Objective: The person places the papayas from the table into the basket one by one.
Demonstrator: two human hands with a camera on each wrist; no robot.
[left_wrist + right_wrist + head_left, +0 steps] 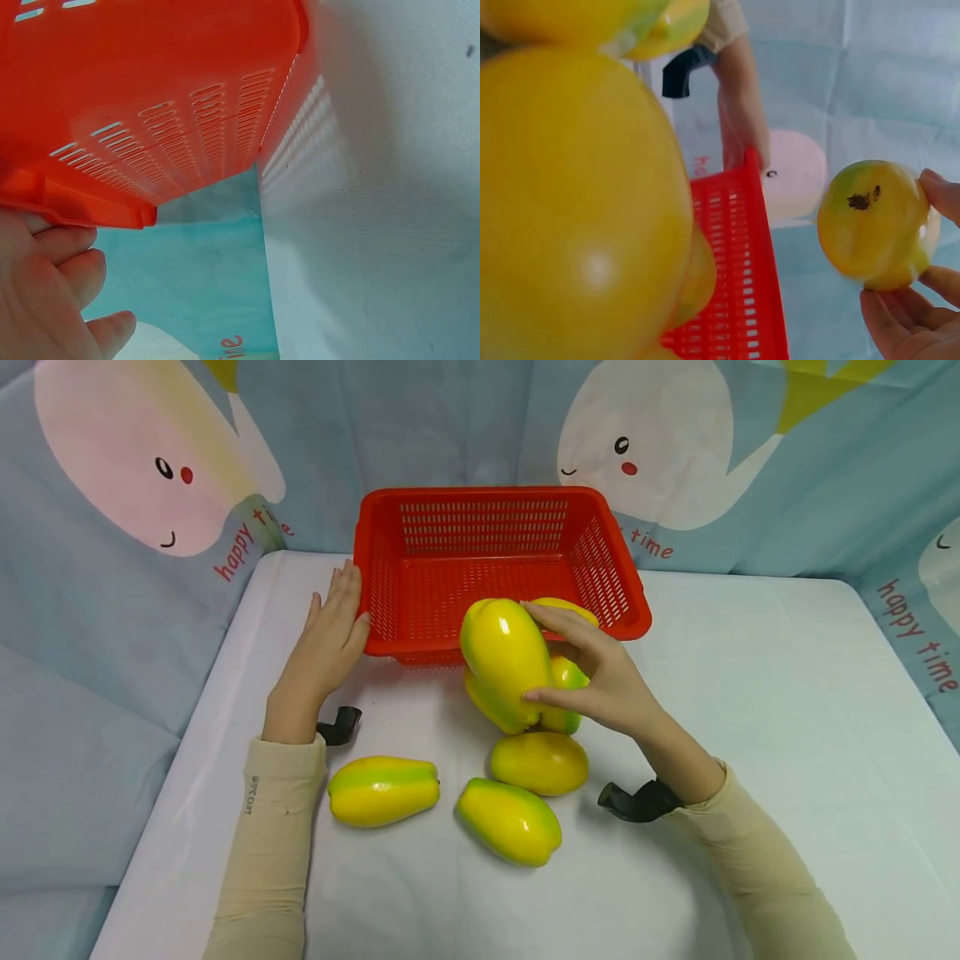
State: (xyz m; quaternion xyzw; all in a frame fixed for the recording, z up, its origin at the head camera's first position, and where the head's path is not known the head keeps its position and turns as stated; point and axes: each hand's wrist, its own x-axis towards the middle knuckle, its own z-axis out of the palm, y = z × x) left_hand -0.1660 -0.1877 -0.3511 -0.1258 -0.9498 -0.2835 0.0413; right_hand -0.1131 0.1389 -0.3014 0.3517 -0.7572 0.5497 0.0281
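Note:
My right hand (600, 672) grips a yellow-green papaya (504, 643) between thumb and fingers, over the near side of the red plastic basket (480, 647). In the right wrist view, that papaya (874, 225) shows a dark stem end, with fingertips on its side and underside. Below it in the head view, two papayas partly show, one at the left (486, 703) and one behind the thumb (567, 681). Another papaya (566, 607) overlaps the basket's front rim, partly behind my fingers. My left hand (326, 631) rests straight-fingered along the basket's left rim; the left wrist view has its fingers (82, 274) under that rim.
Nearer on the white tabletop (420, 893) lie three more papayas: one at the left (384, 791), one in the middle (510, 822) and one just behind it (540, 764). A blue printed curtain (450, 427) hangs behind the basket. Black wrist mounts (637, 800) stick out at both wrists.

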